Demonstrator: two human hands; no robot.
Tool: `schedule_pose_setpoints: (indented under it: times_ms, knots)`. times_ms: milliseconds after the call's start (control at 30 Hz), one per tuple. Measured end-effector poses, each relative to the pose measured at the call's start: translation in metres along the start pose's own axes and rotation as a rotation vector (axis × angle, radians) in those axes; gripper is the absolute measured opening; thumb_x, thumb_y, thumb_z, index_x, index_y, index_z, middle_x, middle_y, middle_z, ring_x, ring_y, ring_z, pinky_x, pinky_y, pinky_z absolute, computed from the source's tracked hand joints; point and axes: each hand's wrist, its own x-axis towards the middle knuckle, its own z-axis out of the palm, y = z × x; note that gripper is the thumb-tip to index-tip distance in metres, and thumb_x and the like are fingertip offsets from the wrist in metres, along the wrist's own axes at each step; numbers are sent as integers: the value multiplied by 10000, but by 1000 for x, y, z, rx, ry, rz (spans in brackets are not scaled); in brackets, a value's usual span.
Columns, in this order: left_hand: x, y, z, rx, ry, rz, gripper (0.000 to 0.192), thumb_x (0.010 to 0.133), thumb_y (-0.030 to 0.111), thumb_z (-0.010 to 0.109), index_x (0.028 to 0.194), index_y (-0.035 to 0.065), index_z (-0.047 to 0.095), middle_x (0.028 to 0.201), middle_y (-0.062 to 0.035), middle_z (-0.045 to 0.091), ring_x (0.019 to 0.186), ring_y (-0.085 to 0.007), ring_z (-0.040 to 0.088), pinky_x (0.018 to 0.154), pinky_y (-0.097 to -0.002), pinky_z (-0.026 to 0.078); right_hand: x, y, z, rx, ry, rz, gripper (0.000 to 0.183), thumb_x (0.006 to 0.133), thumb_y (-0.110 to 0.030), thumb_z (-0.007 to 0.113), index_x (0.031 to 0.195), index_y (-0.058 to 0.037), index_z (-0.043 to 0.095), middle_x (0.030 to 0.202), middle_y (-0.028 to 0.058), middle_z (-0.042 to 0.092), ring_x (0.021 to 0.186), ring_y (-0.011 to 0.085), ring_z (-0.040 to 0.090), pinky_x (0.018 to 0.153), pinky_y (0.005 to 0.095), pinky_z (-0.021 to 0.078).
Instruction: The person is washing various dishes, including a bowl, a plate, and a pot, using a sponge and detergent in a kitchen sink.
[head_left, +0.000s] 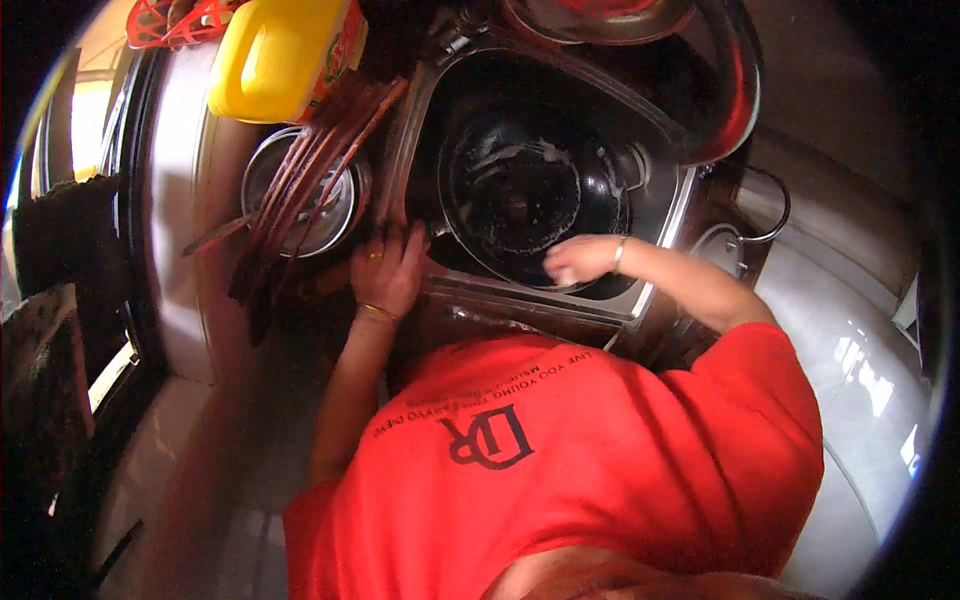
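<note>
A dark round wok (517, 187) with whitish suds or residue inside sits in the metal-rimmed sink (660, 247). At the wok's near right rim is my right hand (581, 261), slightly blurred, fingers curled around something pale and small that I cannot make out. My left hand (390, 266) lies at the left edge of the sink, fingers spread, close to the wok's left handle (441, 229); whether it touches the handle is not clear. The wok's other handle (637, 166) points to the right.
Left of the sink stands a round metal pot (259, 176) with a bundle of chopsticks (300, 180) across it. Behind are a yellow plastic tub (262, 64) and a red basket (180, 30). A large pan lid or bowl (600, 26) lies beyond the sink, and a lidded pot (720, 251) is at right.
</note>
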Motion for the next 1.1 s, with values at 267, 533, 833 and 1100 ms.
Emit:
schedule_pose_setpoints:
  times_ms: [267, 533, 833, 1100]
  knots:
    - [5, 1, 5, -42, 29, 16, 306, 745, 283, 589, 1030, 172, 579, 948, -78, 574, 740, -217, 535, 569, -345, 407, 95, 39, 44, 121, 486, 76, 304, 824, -191, 471, 1083, -37, 516, 1022, 167, 537, 966, 294, 506, 843, 382, 415]
    - [5, 1, -3, 21, -16, 1, 314, 733, 283, 582, 1030, 183, 578, 950, -69, 576, 729, -211, 527, 627, -361, 403, 87, 135, -36, -349, 853, 684, 248, 835, -111, 370, 980, -11, 545, 1053, 203, 516, 976, 333, 505, 837, 398, 421]
    - [2, 2, -1, 46, 15, -6, 312, 731, 297, 574, 1009, 157, 563, 899, -62, 570, 836, -231, 519, 709, -383, 385, 30, 4, 30, 411, 134, 475, 176, 669, -123, 533, 805, -27, 587, 645, 57, 581, 562, 177, 519, 508, 313, 422]
    - [12, 8, 7, 40, -68, -5, 236, 745, 342, 568, 813, 122, 518, 765, -65, 565, 776, -245, 520, 623, -396, 403, -12, -60, 26, 324, 496, 400, 209, 738, -222, 571, 829, -36, 537, 716, 61, 568, 647, 136, 516, 576, 294, 422]
